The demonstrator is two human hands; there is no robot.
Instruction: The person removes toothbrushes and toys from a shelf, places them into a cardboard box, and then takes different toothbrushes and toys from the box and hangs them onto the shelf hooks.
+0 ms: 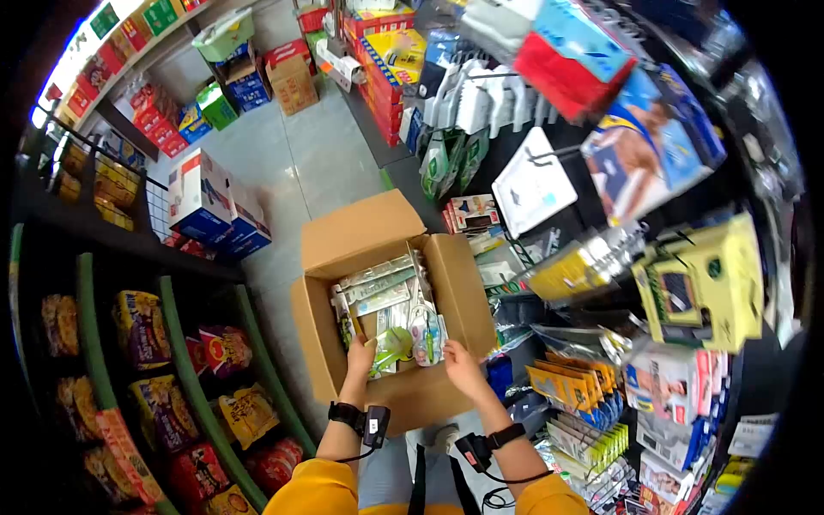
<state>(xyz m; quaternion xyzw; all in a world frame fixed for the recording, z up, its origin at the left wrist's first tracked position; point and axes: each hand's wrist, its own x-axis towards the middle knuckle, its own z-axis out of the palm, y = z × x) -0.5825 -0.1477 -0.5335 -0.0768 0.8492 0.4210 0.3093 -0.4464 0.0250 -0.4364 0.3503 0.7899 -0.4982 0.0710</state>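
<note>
An open cardboard box stands in front of me with several packaged goods in it. My left hand reaches over the near left part of the box, its fingers closed beside a green-and-white package; what they grip is hard to make out. At the near right, the fingers of my right hand pinch the edge of a clear blister pack. Farther back in the box lie long silvery packages. Dark straps with small devices are on both wrists.
Shelves with snack bags run along the left. A rack of hanging packaged goods crowds the right, close to the box. Stacked cartons stand ahead on the left of the tiled aisle.
</note>
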